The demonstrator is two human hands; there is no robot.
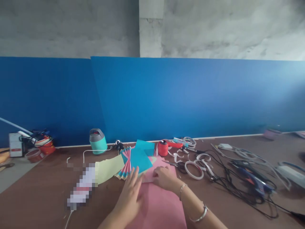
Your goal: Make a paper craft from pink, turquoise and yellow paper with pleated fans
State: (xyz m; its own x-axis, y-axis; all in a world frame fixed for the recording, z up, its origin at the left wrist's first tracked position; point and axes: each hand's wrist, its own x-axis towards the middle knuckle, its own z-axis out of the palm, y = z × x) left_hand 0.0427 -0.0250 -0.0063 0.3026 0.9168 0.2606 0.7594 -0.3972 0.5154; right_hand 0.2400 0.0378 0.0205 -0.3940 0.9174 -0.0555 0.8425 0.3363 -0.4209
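Observation:
A large pink sheet (162, 206) lies on the brown table, with smaller pink paper at its far end. My left hand (130, 194) is spread at the left edge of the pink paper, its fingers apart and holding nothing. On the right, my right hand (165, 178) rests on the pink paper with its fingers curled; whatever they hold, if anything, is hidden. Beyond my hands are blue sheets (141, 159) and a pleated pink and blue paper fan (127, 163). Pale yellow paper (109, 168) lies left of the fan.
A teal device (98, 141) and a red spool (163, 148) stand toward the back. Scissors (182, 166), a white tape ring (194, 170) and black cables (228, 181) lie right. A blurred power strip (82, 187) lies left, and red buckets (46, 144) stand far left.

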